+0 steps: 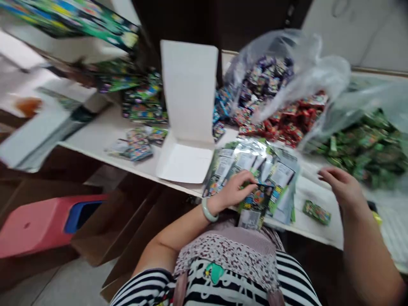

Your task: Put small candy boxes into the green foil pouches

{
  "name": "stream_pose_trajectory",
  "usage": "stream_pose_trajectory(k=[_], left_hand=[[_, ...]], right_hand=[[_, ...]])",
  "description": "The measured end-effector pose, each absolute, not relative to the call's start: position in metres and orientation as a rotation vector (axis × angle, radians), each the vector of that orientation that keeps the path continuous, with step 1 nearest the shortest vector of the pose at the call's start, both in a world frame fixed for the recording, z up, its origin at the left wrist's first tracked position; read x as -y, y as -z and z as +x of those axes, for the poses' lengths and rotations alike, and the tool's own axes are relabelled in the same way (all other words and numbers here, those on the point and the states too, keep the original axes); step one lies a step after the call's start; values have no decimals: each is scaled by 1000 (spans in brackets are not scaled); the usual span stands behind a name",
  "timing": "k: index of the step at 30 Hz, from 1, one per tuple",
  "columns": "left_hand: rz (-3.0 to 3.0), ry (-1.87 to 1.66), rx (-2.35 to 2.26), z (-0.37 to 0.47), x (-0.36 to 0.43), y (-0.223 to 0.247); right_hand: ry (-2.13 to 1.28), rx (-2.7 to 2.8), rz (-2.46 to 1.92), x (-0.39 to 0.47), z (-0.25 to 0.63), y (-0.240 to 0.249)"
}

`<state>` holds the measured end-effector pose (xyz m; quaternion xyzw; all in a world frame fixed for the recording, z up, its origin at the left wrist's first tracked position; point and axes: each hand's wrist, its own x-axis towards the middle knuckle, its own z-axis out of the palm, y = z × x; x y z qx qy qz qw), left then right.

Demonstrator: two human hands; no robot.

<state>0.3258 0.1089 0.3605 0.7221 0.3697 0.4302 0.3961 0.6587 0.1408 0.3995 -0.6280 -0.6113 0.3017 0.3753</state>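
Note:
My left hand (240, 189), with a pale bangle on its wrist, grips the top edge of a dark printed pouch (255, 208) between thumb and fingers. The pouch hangs over the table's front edge against my apron. Beneath and behind that hand lies a fanned stack of silver and green pouches (282, 178). My right hand (342, 185) hovers above the table to the right, fingers loosely bent and nothing visible in them. Just below and left of it lies a small green wrapped packet (317, 212). To its right is a heap of green wrapped pieces (366, 148) in clear plastic.
An opened white box (188, 159) stands left of the pouches, its lid upright. Behind them, a clear bag (306, 89) holds purple and red wrapped pieces. Small printed packets (138, 144) lie left of the box. Cardboard boxes (105, 225) and a pink stool (35, 225) are below.

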Motion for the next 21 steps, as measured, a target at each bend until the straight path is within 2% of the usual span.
stream_pose_trajectory(k=[3,7,21], left_hand=[[1853,-1076,-887,332,-112,-362],[1871,-1093,-858,337,-111,-364],[1839,-1140,-887,337,-111,-357]], right_hand=[[-985,1878,-1330,-134,621,-421],[-1072,2152,-1153,-137,561,-438],[-1319,2026,-1369,-139,537,-416]])
